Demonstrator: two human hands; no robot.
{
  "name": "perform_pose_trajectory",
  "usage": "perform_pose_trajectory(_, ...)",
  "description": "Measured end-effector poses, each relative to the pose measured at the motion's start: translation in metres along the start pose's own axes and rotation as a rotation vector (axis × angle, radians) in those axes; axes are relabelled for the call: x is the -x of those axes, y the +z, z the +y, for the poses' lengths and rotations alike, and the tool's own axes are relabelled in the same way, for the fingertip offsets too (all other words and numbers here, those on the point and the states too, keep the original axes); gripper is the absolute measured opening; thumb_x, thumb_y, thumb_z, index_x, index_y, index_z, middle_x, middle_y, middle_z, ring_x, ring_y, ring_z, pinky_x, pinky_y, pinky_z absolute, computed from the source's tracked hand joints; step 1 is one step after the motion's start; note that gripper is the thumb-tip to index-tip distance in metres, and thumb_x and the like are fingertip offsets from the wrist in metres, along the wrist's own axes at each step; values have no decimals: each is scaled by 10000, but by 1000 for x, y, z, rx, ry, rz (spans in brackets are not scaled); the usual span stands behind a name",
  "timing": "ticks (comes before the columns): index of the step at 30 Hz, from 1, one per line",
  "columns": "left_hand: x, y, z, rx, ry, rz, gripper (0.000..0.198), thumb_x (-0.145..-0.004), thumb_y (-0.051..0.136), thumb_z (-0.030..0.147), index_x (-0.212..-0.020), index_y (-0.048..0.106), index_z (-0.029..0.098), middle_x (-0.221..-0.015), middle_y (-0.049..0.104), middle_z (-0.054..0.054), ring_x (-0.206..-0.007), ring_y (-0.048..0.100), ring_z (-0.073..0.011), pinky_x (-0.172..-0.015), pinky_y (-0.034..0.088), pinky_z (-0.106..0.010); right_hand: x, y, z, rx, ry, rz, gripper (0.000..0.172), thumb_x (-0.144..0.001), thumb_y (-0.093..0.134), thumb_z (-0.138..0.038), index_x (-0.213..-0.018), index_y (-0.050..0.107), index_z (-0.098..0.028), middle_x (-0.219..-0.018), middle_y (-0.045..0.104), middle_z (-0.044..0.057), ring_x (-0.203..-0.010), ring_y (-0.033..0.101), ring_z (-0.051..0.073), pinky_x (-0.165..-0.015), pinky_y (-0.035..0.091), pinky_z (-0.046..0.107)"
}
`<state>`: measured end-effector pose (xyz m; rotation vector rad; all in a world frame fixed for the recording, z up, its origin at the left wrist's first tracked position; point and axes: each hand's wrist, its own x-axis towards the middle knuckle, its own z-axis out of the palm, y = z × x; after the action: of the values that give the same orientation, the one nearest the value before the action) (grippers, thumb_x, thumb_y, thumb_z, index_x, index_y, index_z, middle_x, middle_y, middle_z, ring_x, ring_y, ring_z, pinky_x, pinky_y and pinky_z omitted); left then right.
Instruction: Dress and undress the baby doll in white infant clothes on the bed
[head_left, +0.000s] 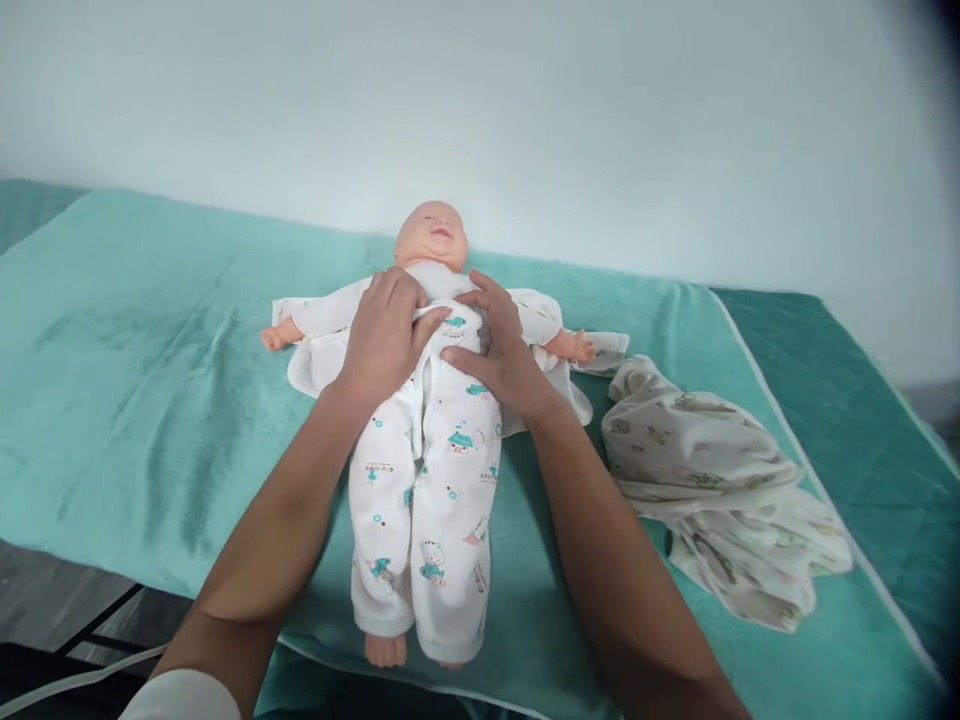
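A baby doll (432, 238) lies on its back, head toward the wall, arms spread and feet toward me. White printed baby trousers (457, 480) cover its legs and reach up to the chest. Under its back a white baby jacket (319, 365) is spread out to both sides. My left hand (390, 325) is closed at the trousers' upper edge, its thumb on the fabric and its fingertips partly hidden. On the opposite side of the waist, my right hand (499, 345) rests with thumb and fingers apart, touching the trousers.
A crumpled printed cloth garment (712, 470) lies on the right. Green velvety covers (150, 400) drape the table, which stands against a pale wall (480, 110). A white cable (82, 680) runs below the table's edge at lower left.
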<state>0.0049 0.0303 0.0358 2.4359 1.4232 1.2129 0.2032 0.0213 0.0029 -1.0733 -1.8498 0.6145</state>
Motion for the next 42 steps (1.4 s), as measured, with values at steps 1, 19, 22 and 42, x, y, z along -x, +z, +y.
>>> perform_pose_trajectory(1,0,1,1,-17,-5,-4,376,-1031,430,581,-950,534,229,-1044,644,-102,-1080,608,-285,-965,467,-454,0,1,0,2,-8,-6,624,-812,767,-636,-1308,526,-343,-1660,357,50,-1566,277,331,-1274,243,557)
perform_pose_trajectory(19,37,-21,-7,190,-266,16,438,-984,491,609,-756,514,236,-629,516,17,-624,470,-163,-690,352,-335,25,-7,-11,-220,169,166,535,-769,746,-672,-589,491,-237,-704,474,-2,-724,477,173,-732,486,361)
perform_pose_trajectory(22,54,-30,-17,264,-334,-16,541,-970,475,634,-632,392,221,-572,402,23,-595,389,-144,-641,305,-328,33,-7,-10,-231,289,178,559,-746,739,-698,-578,478,-232,-638,444,-18,-653,422,147,-631,436,321)
perform_pose_trajectory(42,110,-58,-28,670,-374,-270,454,-664,885,513,-772,570,204,-1075,585,-37,-904,533,-160,-788,459,-279,78,-28,-40,-164,430,-323,466,-638,891,-552,-870,698,-198,-829,675,-7,-748,555,171,-659,418,273)
